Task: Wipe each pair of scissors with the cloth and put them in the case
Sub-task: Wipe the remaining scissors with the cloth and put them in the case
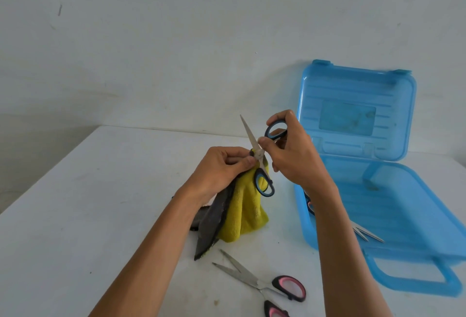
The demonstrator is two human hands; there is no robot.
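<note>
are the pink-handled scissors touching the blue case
Apart. The head view shows bare white table between the pink-handled scissors and the blue case.

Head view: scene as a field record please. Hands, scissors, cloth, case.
left hand: grips cloth against blue-handled scissors near pivot
right hand: holds upper handle loop
blue-handled scissors: open, one blade pointing up
cloth: yellow and grey, hangs down to table
pink-handled scissors: open, lying on table
case: blue, open, lid upright
scissors in case: blades showing, rest hidden behind right forearm
</note>
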